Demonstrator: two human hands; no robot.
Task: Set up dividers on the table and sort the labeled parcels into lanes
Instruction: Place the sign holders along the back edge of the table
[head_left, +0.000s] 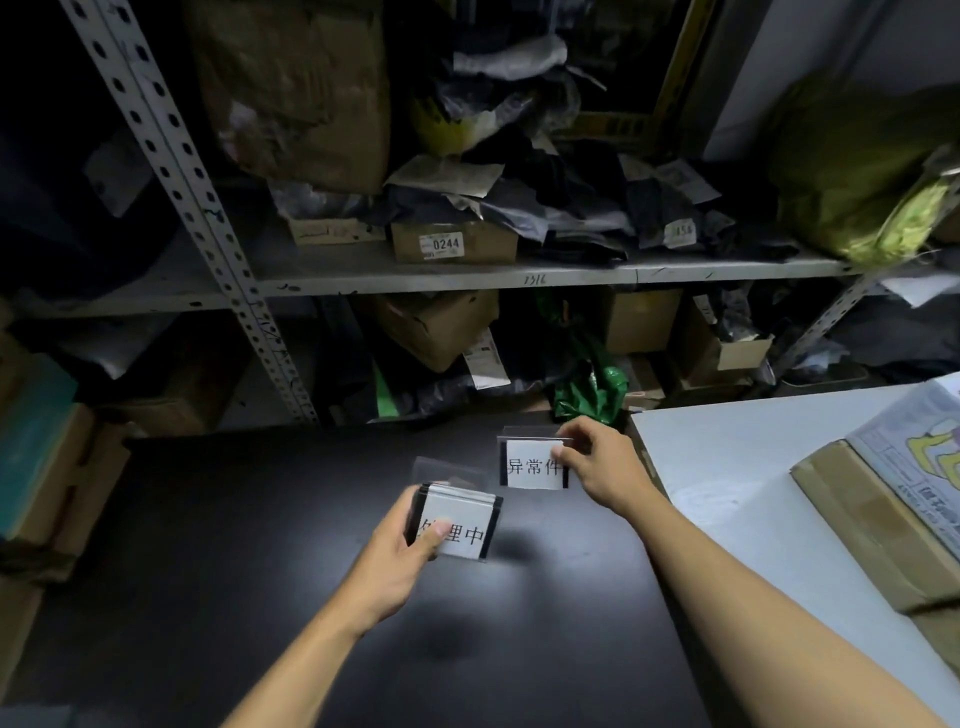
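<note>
Gripping stacked sign holders (457, 525) w/ left hand (410, 540); right hand (597, 462) pinching another sign holder (532, 462), paper label inside.

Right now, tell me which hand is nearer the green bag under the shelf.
Right. The right hand is just below the green bag; the left hand is lower and further left.

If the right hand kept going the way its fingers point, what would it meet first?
The right hand pinches the right edge of the upright sign card, fingers pointing left. Straight on, beyond that card, lies bare black table; the way looks free, though depth is hard to judge.
</note>
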